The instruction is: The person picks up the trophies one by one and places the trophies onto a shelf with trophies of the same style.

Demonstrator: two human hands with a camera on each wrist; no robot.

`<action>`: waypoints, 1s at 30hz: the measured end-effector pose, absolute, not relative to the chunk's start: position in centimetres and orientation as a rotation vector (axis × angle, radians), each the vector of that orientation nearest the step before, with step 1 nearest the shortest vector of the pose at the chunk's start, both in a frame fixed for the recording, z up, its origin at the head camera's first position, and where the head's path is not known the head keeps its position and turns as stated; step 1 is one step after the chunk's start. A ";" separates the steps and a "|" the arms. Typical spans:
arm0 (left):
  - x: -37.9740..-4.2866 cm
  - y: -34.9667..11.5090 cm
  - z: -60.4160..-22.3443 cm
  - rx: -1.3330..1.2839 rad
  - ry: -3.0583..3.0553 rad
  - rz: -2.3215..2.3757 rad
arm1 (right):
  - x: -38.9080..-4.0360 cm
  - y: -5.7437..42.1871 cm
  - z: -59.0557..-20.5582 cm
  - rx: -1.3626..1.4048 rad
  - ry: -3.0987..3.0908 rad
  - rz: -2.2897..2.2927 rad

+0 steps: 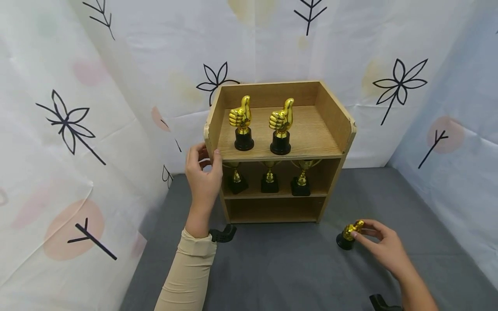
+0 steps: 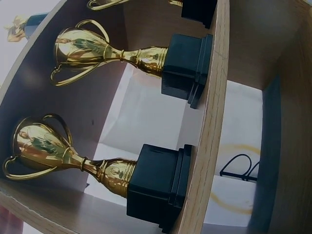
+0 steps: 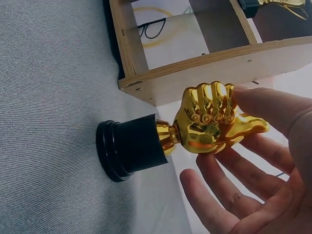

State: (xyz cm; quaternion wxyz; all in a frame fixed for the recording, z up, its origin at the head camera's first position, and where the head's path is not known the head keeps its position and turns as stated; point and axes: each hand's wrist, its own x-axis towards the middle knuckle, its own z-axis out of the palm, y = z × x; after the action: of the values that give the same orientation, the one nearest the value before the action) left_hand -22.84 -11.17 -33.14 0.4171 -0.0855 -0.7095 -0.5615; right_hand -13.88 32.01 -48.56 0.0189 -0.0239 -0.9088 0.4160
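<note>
Two hands at work: left hand (image 1: 202, 175) grips the wooden shelf's (image 1: 334, 116) left edge; right hand (image 1: 383, 246) pinches a gold thumbs-up trophy (image 1: 349, 235) standing on grey cloth (image 1: 280, 268). No legible writing anywhere.

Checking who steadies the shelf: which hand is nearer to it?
Left. The left hand grips the shelf at its left side panel; the right hand is apart on the mat, pinching a thumbs-up trophy.

Gold thumbs-up trophy (image 1: 349, 234), round black base, upright on grey cloth, right of wooden shelf (image 1: 346, 129)
</note>
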 end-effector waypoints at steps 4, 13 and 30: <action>-22.9 -11.2 -33.2 -0.211 -1.779 -1.409 | -14.0 32.0 -48.7 -0.067 -2.829 1.291; -23.1 -11.2 -33.5 -0.205 -1.780 -1.406 | -13.7 31.9 -48.8 -0.032 -2.797 1.350; -25.2 -12.1 -35.5 -0.203 -1.785 -1.408 | -13.6 31.5 -49.2 -0.059 -2.784 1.423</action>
State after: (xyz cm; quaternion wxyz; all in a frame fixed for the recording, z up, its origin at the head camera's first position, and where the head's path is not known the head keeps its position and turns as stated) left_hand -25.20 -12.13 -35.54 0.4164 -0.0807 -0.7111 -0.5607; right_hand -13.60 31.50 -49.16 0.0072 -0.0188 -0.8903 0.4549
